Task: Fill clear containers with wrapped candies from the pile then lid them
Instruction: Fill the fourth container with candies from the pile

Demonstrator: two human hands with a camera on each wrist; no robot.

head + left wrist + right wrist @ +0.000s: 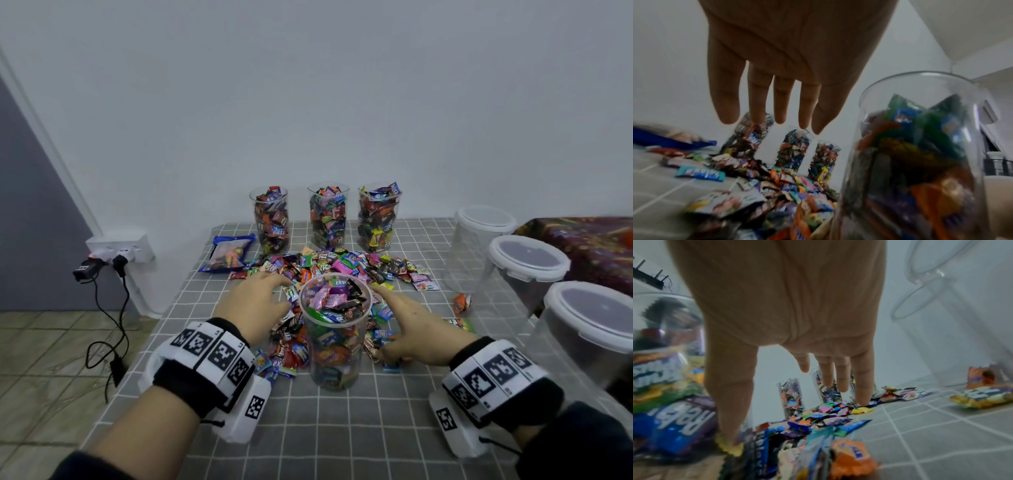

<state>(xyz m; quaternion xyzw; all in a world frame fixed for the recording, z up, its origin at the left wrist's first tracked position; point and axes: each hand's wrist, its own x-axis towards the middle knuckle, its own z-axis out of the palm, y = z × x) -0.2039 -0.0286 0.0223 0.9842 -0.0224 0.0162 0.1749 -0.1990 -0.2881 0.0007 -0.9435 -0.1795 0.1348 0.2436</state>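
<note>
**Both hands open beside a full candy container**

Head view: A table with a grey cloth (342, 428) of white grid lines stands against a plain pale wall (308, 102). In the middle stands a clear container (334, 329), upright, without lid and filled with wrapped candies up to its rim. The candy pile (342, 265) lies around it, mostly toward 12 o'clock. The left hand (255, 301) is at 9 o'clock of the container, the right hand (416, 323) at 3 o'clock; both have the fingers stretched out over the candies and grip nothing. At 12 o'clock, near the wall, three filled containers (328, 216) stand in a row, all without lids. A blue bag (227, 253) lies at 10 o'clock. At 2 to 3 o'clock three empty containers with white lids (527, 257) stand at the table edge. On the floor at 9 o'clock is a white socket box (120, 245) with black cables, and the floor has beige tiles (44, 359).

Left wrist view: The left hand (789, 56) is open, its fingers (727, 105) straight and apart, above the pile (777, 194). The container (916, 162) is at 3 o'clock, close beside.

Right wrist view: The right hand (787, 305) is spread open; the thumb touches candies (797, 426), and the little finger seems to. The full container (663, 353) is at 9 o'clock.
</note>
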